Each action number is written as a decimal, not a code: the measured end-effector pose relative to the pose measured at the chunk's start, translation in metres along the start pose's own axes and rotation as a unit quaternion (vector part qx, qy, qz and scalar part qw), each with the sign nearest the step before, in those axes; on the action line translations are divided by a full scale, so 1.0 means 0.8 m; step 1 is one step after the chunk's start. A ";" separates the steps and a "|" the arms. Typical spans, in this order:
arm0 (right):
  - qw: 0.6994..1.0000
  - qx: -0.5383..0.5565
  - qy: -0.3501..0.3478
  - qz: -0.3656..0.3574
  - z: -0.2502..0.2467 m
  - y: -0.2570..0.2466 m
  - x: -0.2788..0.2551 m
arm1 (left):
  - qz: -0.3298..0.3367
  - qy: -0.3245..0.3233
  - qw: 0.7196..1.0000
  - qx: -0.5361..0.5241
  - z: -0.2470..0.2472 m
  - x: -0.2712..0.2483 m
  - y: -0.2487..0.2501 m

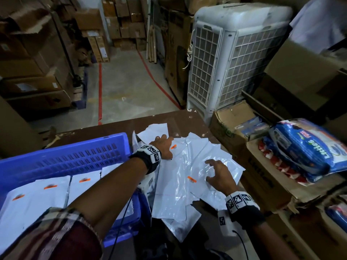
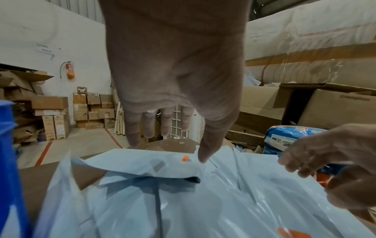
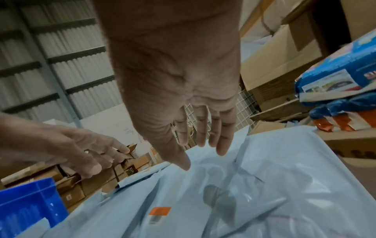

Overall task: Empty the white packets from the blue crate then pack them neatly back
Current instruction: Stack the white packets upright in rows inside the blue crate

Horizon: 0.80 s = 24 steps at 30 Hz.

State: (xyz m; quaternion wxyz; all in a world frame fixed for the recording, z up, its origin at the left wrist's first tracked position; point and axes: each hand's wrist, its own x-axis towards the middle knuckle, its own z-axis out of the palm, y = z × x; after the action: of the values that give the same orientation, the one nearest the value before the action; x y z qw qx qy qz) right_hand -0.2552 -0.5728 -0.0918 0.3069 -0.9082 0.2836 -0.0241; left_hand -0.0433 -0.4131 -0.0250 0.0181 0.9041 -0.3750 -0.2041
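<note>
White packets [image 1: 189, 171] lie heaped on the bench [image 1: 116, 127] directly under both hands, the blue crate [image 1: 62, 156] to their left. The left hand [image 1: 163, 145] and right hand [image 1: 218, 174] hover open, empty; the left is nearer the crate.

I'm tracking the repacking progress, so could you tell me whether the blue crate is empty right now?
Not empty. The blue crate holds a row of white packets with orange labels; more packets lie loose on the table beside it.

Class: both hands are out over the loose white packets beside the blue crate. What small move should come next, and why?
Probably lower the open right hand to grip the top packet of the loose pile. Neither it nor the left hand holds anything, and the blue crate already shows a neat row.
</note>
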 end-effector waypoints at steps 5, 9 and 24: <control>0.990 -0.118 -0.056 -0.059 -0.007 -0.002 0.033 | 0.009 -0.029 0.999 0.036 -0.002 0.023 0.012; 0.942 -0.294 -0.115 -0.113 -0.002 -0.008 0.053 | 0.020 -0.020 0.995 0.095 0.004 0.039 0.013; 0.901 -0.370 -0.136 -0.181 0.010 -0.009 0.069 | 0.005 -0.068 0.993 0.097 0.020 0.070 -0.025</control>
State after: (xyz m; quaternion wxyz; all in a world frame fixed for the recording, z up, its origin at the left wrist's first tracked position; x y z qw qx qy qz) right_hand -0.2035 -0.5931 -0.1014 -0.0251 -0.9865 0.0581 0.1511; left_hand -0.0003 -0.4352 -0.0634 -0.0945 0.8838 -0.3980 -0.2272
